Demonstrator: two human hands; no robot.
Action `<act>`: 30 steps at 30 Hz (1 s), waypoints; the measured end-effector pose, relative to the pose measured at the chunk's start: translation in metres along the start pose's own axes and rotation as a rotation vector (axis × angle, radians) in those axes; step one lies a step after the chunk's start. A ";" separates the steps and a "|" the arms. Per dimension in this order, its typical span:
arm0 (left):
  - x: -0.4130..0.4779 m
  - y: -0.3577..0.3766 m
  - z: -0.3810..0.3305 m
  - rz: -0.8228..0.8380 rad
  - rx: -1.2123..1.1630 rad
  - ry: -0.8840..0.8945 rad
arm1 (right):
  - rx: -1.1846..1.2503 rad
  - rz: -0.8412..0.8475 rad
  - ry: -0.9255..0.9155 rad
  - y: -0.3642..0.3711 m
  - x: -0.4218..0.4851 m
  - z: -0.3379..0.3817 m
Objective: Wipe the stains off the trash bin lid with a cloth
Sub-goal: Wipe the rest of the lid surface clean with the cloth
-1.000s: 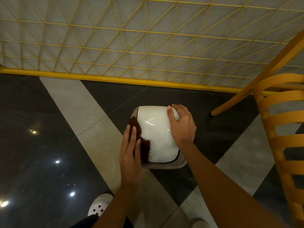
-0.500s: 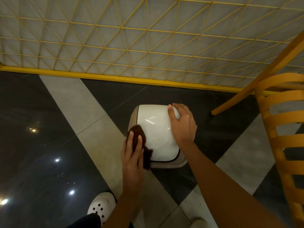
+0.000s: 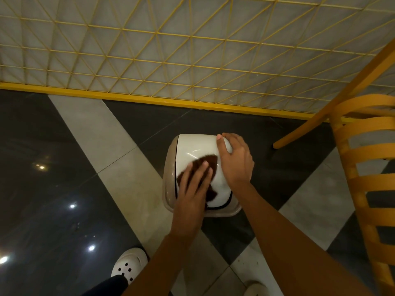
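A small trash bin stands on the floor with a glossy white domed lid [image 3: 197, 146] set in a beige rim [image 3: 170, 167]. A dark brown cloth [image 3: 210, 162] lies across the middle of the lid. My left hand [image 3: 193, 186] presses flat on the cloth with straight fingers, slightly blurred. My right hand [image 3: 235, 161] cups the lid's right side, its thumb along the top and its fingers wrapped over the far right edge. The lid's right part is hidden under that hand.
A yellow wooden chair [image 3: 367, 167] stands close on the right, one leg [image 3: 299, 135] angled toward the bin. A yellow wire-grid partition [image 3: 171, 67] with a yellow base rail runs behind the bin. My white clogs [image 3: 128, 264] are near the bottom edge.
My left hand has slid the cloth from the lid's left edge rightward onto the middle of the lid. My right hand has stayed on the lid's right side.
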State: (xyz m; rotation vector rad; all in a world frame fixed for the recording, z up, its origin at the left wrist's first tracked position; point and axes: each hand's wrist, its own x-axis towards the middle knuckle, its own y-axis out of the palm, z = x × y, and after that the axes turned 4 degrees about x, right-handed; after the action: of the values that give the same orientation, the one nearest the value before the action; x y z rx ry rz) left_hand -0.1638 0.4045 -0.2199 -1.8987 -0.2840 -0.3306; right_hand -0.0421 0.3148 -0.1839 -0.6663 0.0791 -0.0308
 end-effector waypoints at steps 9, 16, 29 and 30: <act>-0.011 0.006 0.002 0.011 0.179 0.231 | 0.007 0.001 0.004 -0.002 0.002 0.001; -0.037 0.011 0.011 0.165 -0.001 0.190 | 0.001 0.002 0.007 0.000 0.000 -0.001; -0.031 -0.009 0.014 0.207 0.078 0.273 | 0.015 -0.001 -0.002 -0.002 -0.001 0.002; -0.033 -0.011 0.019 0.185 0.100 0.284 | 0.017 0.000 -0.003 -0.003 -0.001 0.002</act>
State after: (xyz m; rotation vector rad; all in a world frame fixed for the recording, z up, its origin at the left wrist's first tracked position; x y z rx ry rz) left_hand -0.1968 0.4249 -0.2291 -1.7383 0.0646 -0.4467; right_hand -0.0431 0.3141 -0.1806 -0.6492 0.0753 -0.0307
